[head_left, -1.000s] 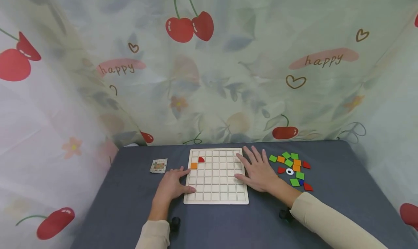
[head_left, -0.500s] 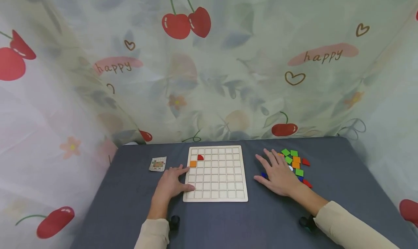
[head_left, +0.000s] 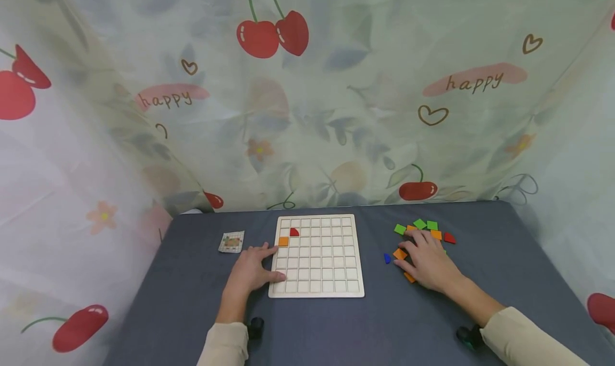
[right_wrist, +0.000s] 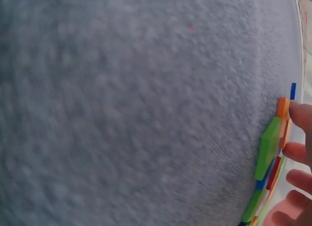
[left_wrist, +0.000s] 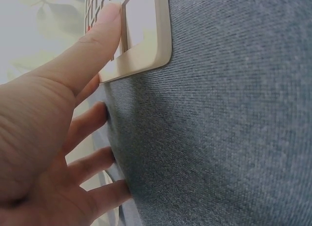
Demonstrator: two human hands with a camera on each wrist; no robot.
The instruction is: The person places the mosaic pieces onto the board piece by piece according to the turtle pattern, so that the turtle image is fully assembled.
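Observation:
A pale square board (head_left: pixel 331 259) marked into a grid lies on the table, holding an orange square tile (head_left: pixel 283 241) and a red quarter-round tile (head_left: pixel 294 232) near its upper left. My left hand (head_left: pixel 250 270) rests at its left edge; in the left wrist view the thumb (left_wrist: pixel 85 57) lies over the board's corner, other fingers spread beside it. My right hand (head_left: pixel 430 262) is over the loose tiles on the right, fingers spread and slightly bent. Near its thumb and index finger is an orange tile (head_left: pixel 400 254). The palm hides several tiles.
Around the right hand lie a blue tile (head_left: pixel 387 258), green tiles (head_left: pixel 419 224) and a red tile (head_left: pixel 449 238). Left of the board is a small printed card (head_left: pixel 231 241). A patterned curtain (head_left: pixel 326 142) stands behind the dark table (head_left: pixel 336 334).
My right hand has moved right, from the board's right edge to over the loose tiles. The left hand has stayed at the board.

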